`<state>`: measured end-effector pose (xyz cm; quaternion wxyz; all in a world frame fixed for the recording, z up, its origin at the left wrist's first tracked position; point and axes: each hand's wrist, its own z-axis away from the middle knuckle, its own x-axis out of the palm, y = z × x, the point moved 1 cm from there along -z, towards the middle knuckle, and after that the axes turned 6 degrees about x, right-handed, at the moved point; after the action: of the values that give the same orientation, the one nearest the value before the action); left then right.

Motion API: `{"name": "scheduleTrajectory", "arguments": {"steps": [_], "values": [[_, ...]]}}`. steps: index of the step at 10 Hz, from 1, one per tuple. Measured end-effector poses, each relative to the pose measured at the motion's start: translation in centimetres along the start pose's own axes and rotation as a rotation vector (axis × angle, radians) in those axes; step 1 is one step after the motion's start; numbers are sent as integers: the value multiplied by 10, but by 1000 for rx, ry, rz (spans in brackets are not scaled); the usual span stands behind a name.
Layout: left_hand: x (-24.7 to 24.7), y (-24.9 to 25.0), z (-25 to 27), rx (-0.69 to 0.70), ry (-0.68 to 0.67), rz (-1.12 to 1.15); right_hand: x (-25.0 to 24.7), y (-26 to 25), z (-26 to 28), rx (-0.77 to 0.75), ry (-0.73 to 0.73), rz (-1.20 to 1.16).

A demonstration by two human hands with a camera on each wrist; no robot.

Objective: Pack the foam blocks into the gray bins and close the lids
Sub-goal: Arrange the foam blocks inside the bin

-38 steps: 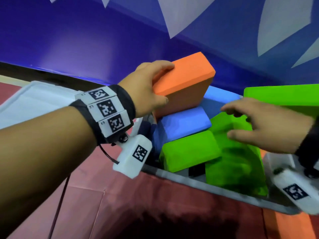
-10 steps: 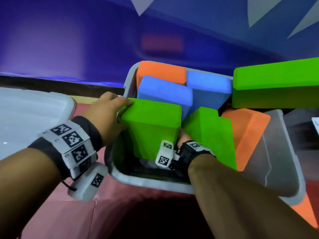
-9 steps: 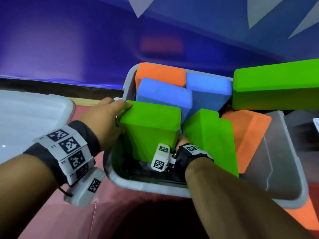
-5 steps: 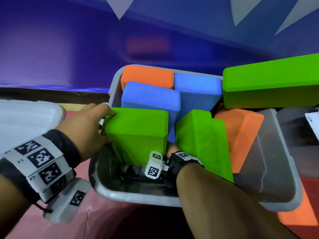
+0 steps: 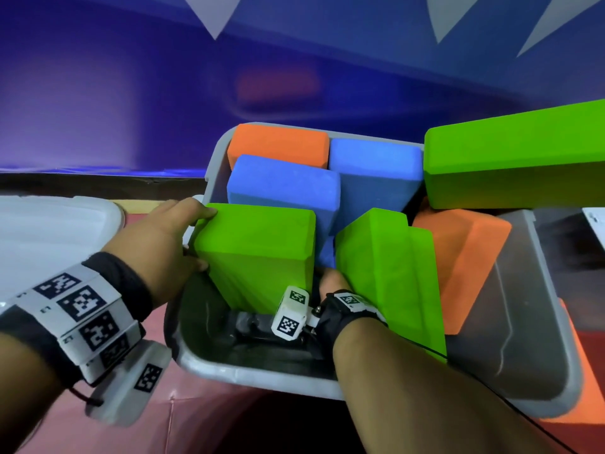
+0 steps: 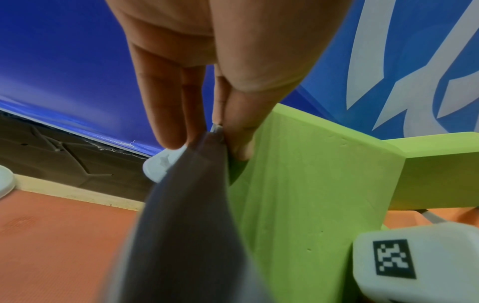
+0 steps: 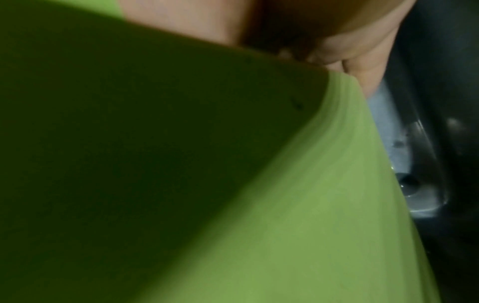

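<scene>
A gray bin (image 5: 248, 378) holds upright foam blocks: two green (image 5: 258, 244) (image 5: 386, 273), two blue (image 5: 284, 188) and orange ones (image 5: 278, 142) (image 5: 465, 253). A long green block (image 5: 514, 158) lies across its far right rim. My left hand (image 5: 203, 239) pinches the bin's left wall (image 6: 186, 205), fingers outside and thumb inside against the left green block (image 6: 311, 184). My right hand (image 5: 330, 280) is sunk between the two green blocks, its fingers hidden. In the right wrist view a green block (image 7: 233, 184) covers them; only the thumb (image 7: 362, 67) shows beside the bin wall (image 7: 414, 164).
A white plastic lid or tub (image 5: 49, 237) lies left of the bin. An orange block (image 5: 586, 371) sits on the red floor mat (image 5: 196, 421) past the bin's right side. The blue wall (image 5: 163, 77) stands close behind the bin.
The orange block my left hand held now stands at the bin's back, and that hand has moved to the left wall. My right hand went down between the green blocks and stays there.
</scene>
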<state>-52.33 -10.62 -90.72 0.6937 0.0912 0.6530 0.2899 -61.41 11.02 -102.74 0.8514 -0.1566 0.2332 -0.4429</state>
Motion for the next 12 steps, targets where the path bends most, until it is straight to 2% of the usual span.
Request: {"name": "scheduleTrajectory", "arguments": {"steps": [2,3,4,5,6,7,8,9,11,12], "values": [[-3,8,-6,32,-45,-46,-5,-19,19,32,16,210],[-10,17,-8,70,-74,-147,-18,-26,36,-11,63,181],[-14,35,-12,62,-63,-46,-44,-44,51,-76,163,-46],[-19,37,-12,42,-23,106,-47,-52,68,-120,-19,-321],[-21,35,-12,43,-1,145,-51,-72,90,-218,-137,-546],[-19,33,-10,51,12,200,-62,-97,123,-272,-143,-481],[-21,37,-9,51,37,275,-69,-105,141,-459,30,-313],[-17,38,-8,44,61,320,-65,-99,140,-551,140,-93],[-2,68,-16,38,87,429,-79,-84,129,-510,226,172],[9,71,-15,5,30,367,-80,-83,130,-543,359,515]]}}
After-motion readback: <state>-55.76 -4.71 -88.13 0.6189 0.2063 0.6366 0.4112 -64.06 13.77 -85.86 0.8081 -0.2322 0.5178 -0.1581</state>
